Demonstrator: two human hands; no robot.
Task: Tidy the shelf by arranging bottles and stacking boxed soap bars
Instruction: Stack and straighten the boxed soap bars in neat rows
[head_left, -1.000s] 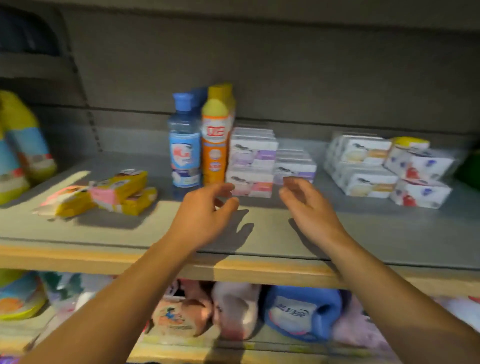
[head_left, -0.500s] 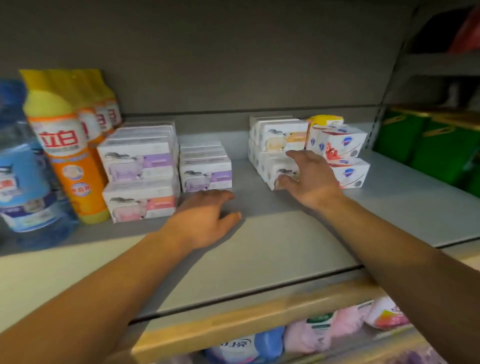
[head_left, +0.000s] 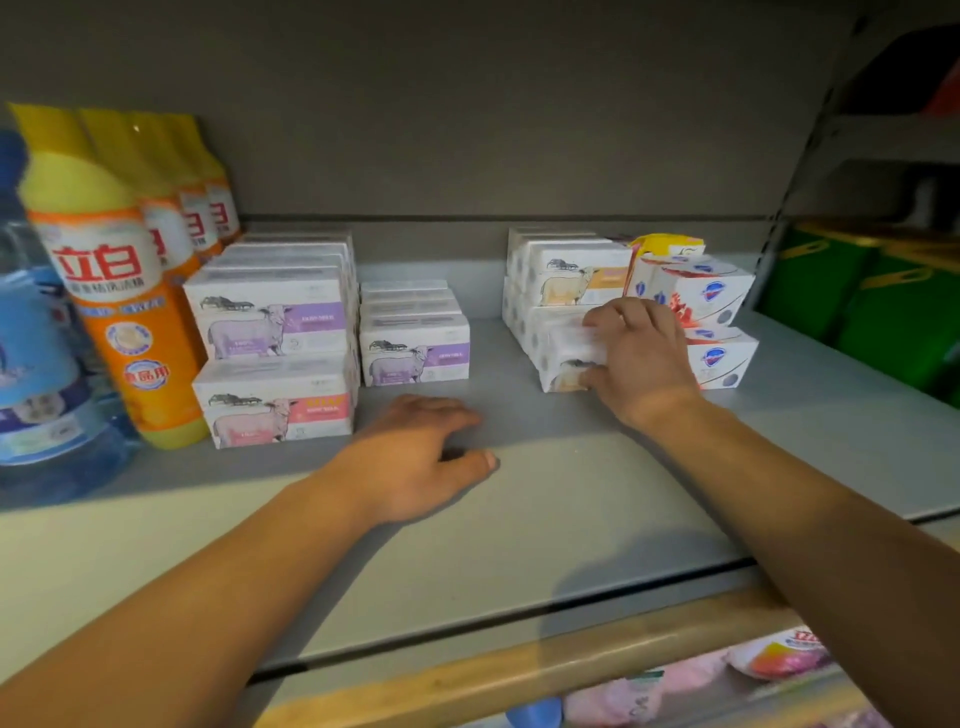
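Observation:
My right hand (head_left: 636, 358) grips the front lower white soap box (head_left: 563, 353) of the orange-labelled sheep stack (head_left: 576, 275), fingers on its top and thumb at its front. My left hand (head_left: 421, 457) rests palm down on the grey shelf (head_left: 545, 519), holding nothing, just in front of a low row of purple-labelled boxes (head_left: 415, 348). Left of that stands a two-high stack with a purple box (head_left: 270, 317) over a pink one (head_left: 275, 410). Orange bottles (head_left: 114, 291) and a blue bottle (head_left: 36, 364) stand at the far left.
Red-and-blue shield soap boxes (head_left: 711, 312) sit right of the gripped stack, a yellow pack (head_left: 670, 244) behind them. Green packages (head_left: 883, 306) fill the neighbouring shelf at right. The wooden shelf lip (head_left: 519, 670) runs below, with pink and blue packs (head_left: 649, 696) underneath.
The view swung right and closer. My right hand reached to the orange-labelled stack and closed on its lower front box. My left hand came down to rest on the shelf.

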